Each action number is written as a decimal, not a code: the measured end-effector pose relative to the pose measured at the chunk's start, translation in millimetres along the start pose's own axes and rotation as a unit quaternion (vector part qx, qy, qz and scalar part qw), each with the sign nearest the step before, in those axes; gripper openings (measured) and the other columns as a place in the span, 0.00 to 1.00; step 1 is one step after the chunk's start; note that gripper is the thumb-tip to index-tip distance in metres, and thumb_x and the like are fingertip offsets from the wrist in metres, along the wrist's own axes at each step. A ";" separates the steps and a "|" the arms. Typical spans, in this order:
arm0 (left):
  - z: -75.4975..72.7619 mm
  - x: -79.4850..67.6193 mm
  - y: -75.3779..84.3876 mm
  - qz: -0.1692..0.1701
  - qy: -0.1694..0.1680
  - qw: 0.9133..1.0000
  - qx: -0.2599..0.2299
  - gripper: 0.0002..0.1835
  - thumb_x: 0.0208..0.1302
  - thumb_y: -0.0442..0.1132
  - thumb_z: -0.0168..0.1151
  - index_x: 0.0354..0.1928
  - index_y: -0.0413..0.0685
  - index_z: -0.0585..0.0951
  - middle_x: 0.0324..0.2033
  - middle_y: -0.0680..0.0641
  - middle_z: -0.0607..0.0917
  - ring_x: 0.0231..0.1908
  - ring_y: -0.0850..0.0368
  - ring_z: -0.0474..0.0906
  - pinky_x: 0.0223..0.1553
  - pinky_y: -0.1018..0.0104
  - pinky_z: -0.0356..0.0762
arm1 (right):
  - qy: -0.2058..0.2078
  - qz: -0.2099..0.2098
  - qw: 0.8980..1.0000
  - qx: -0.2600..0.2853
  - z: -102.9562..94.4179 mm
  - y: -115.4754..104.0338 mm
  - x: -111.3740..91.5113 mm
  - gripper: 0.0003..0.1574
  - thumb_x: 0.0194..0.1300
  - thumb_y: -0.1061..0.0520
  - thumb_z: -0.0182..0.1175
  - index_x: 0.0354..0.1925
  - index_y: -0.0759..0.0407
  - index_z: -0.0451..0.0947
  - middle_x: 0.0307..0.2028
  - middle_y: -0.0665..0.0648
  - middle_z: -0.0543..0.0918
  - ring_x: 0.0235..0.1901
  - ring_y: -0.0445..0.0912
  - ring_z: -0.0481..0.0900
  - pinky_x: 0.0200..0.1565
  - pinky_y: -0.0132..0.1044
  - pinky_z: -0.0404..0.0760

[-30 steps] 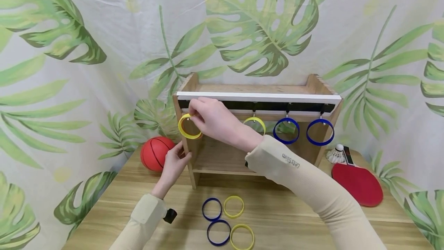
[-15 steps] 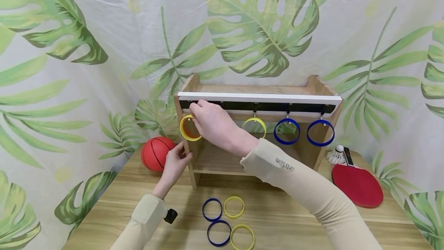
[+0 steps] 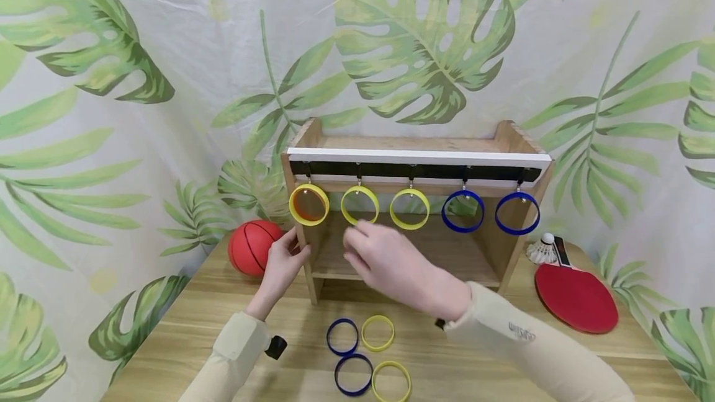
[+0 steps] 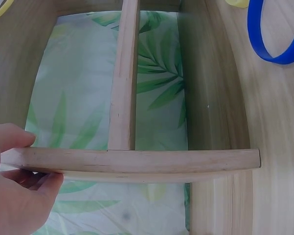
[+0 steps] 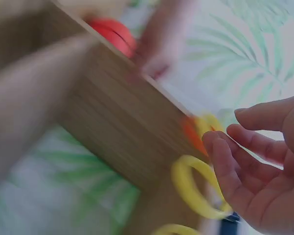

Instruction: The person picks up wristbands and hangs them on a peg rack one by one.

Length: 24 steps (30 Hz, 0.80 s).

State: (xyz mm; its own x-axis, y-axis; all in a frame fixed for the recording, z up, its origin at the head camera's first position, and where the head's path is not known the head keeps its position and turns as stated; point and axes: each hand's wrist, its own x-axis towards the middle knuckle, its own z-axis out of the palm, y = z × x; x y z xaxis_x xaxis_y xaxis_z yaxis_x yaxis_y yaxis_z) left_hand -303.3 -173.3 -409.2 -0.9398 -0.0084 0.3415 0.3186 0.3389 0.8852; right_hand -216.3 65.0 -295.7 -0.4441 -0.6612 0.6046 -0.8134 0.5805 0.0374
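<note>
My left hand (image 3: 283,260) grips the left side panel of a wooden shelf (image 3: 402,252); in the left wrist view, thumb and fingers (image 4: 50,188) pinch the panel's edge (image 4: 151,161) from both sides. My right hand (image 3: 391,262), loosely curled and holding nothing, is in front of the shelf, just below the hanging rings. From hooks along the black strip (image 3: 441,170) hang a leftmost yellow ring (image 3: 294,214) with orange showing inside it, a middle-left yellow ring (image 3: 343,206), a central yellow ring (image 3: 393,209) and two blue rings (image 3: 463,229). The right wrist view is blurred.
Two blue rings (image 3: 354,394) and two yellow rings (image 3: 377,348) lie on the wooden table (image 3: 184,340) before the shelf. A red ball (image 3: 252,247) sits left of it. To its right are a shuttlecock (image 3: 541,249) and a red paddle (image 3: 578,298). Behind hangs a leaf-patterned cloth (image 3: 223,48).
My right hand has let go near the second hook from the left and moved down and right, revealing the yellow ring hanging there. My left hand has stayed on the side panel.
</note>
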 end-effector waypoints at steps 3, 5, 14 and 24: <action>-0.5 0.7 -1.1 0.002 0.000 1.000 0.004 0.21 0.64 0.27 0.57 0.60 0.39 0.78 0.54 0.35 0.83 0.57 0.45 0.80 0.48 0.75 0.79 | -0.040 0.010 0.999 -0.001 22.3 0.8 -35.8 0.08 0.61 0.61 0.66 0.31 0.56 0.75 0.28 0.49 0.77 0.26 0.38 0.75 0.28 0.23 0.76; -0.5 0.6 -1.5 0.001 -0.002 1.000 0.005 0.21 0.64 0.27 0.57 0.60 0.39 0.78 0.54 0.36 0.83 0.57 0.46 0.80 0.47 0.76 0.79 | -0.077 0.028 0.997 0.005 38.9 2.1 -61.9 0.09 0.59 0.60 0.68 0.31 0.56 0.75 0.28 0.49 0.77 0.26 0.38 0.76 0.27 0.22 0.75; -2.2 -2.0 9.9 -0.003 -0.005 1.000 0.007 0.20 0.64 0.27 0.57 0.58 0.36 0.78 0.53 0.34 0.83 0.57 0.44 0.80 0.47 0.76 0.78 | -0.169 0.097 0.977 0.092 92.6 8.7 -149.8 0.09 0.55 0.63 0.66 0.26 0.53 0.75 0.23 0.45 0.76 0.22 0.30 0.66 0.23 0.19 0.65; 0.9 1.2 0.6 0.000 -0.002 1.000 0.013 0.20 0.63 0.28 0.58 0.58 0.38 0.78 0.54 0.36 0.83 0.56 0.45 0.80 0.48 0.73 0.79 | -0.225 0.121 0.963 0.086 107.4 5.3 -167.5 0.16 0.52 0.64 0.69 0.23 0.53 0.70 0.20 0.43 0.70 0.21 0.32 0.63 0.23 0.22 0.62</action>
State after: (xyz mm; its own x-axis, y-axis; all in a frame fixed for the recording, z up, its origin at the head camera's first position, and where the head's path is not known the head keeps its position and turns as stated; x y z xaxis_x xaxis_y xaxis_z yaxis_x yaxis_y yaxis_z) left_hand -304.3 -172.3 -408.5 -0.9406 -0.0053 0.3395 0.3144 0.3638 0.8768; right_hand -186.6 127.8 -482.2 -0.7146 -0.6784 0.1708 -0.6989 0.6818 -0.2161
